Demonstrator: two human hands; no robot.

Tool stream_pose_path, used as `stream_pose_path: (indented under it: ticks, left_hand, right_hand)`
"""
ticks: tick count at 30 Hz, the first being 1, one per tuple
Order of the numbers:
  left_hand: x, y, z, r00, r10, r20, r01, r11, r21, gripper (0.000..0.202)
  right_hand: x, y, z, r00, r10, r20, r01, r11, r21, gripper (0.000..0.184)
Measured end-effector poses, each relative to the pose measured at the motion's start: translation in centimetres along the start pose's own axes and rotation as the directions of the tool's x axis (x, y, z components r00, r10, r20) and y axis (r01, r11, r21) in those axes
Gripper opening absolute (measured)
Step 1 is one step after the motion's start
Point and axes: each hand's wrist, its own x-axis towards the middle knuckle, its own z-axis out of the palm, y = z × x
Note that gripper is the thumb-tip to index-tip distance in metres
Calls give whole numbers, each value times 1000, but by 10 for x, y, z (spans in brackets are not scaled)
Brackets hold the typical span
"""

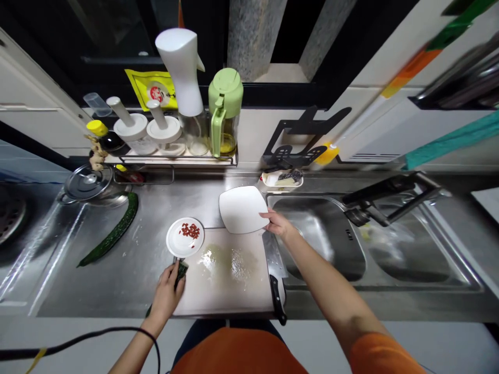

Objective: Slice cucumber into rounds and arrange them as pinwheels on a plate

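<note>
My right hand (276, 222) grips the right edge of a white square plate (242, 209), its thumb on top. The plate is over the far edge of the wet, pale cutting board (187, 298). My left hand (167, 291) is closed over a dark green cucumber (182, 269) at the board's left edge; its cut end shows past the fingers and most of it is hidden under the hand. Just beyond that hand sits a small round white plate (175, 242) with small red pieces (190, 231). A knife with a black handle (277, 298) lies along the board's right side.
A whole cucumber (113, 236) lies on the steel counter at left, near a lidded pot (89, 183). The double sink (312, 223) with its black faucet (374, 200) is at right. A rack (175, 160) of bottles and jars stands behind. A black cable (97, 331) crosses the lower left.
</note>
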Motion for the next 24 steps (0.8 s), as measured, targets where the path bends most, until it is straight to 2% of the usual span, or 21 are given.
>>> stream_pose_path:
  ticks: [4, 11, 24]
  left_hand:
    - [0, -1, 0, 1000, 4, 7, -3, 1000, -16, 54]
    - [0, 1, -2, 1000, -15, 12, 16, 999, -40, 53]
    - [0, -2, 0, 1000, 1, -9, -2, 1000, -14, 54]
  right_hand:
    - [19, 19, 13, 1000, -11, -28, 12, 999, 35, 40]
    - [34, 32, 18, 996, -11, -87, 16, 998, 64, 43]
    - [36, 40, 25, 990, -32, -137, 30, 999, -16, 44]
